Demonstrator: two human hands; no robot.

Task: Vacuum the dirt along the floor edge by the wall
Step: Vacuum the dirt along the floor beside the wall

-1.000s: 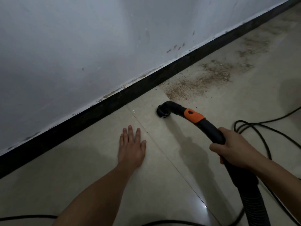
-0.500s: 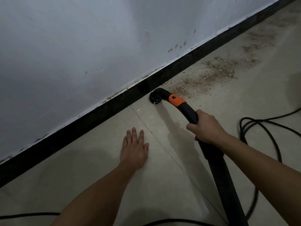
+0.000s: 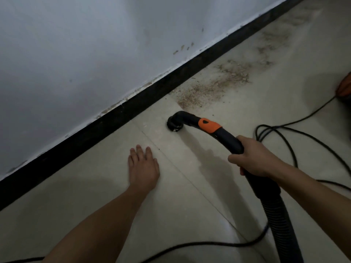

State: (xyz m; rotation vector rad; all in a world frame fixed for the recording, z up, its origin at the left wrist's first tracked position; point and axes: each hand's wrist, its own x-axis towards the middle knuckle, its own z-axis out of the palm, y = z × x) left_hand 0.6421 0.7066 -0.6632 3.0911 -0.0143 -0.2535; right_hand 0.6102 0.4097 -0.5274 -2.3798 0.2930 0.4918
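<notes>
A black vacuum hose handle point(image 3: 226, 136) with an orange band curves down to a round nozzle point(image 3: 174, 124) resting on the pale floor tile, a short way out from the black baseboard point(image 3: 117, 118). My right hand point(image 3: 254, 160) grips the handle behind the orange band. My left hand point(image 3: 143, 166) lies flat on the floor, fingers spread, left of the nozzle. A patch of brown dirt point(image 3: 212, 86) spreads along the floor by the baseboard, just beyond and to the right of the nozzle.
The grey-white wall point(image 3: 95, 44) rises above the baseboard. The ribbed hose point(image 3: 281, 224) runs to the lower right. A black power cord point(image 3: 284, 141) loops on the floor at right and crosses the bottom. An orange object point(image 3: 344, 88) shows at the right edge.
The nozzle went forward to the baseboard half a second ago, then came back out from the wall to the right. My left hand stayed flat on the floor.
</notes>
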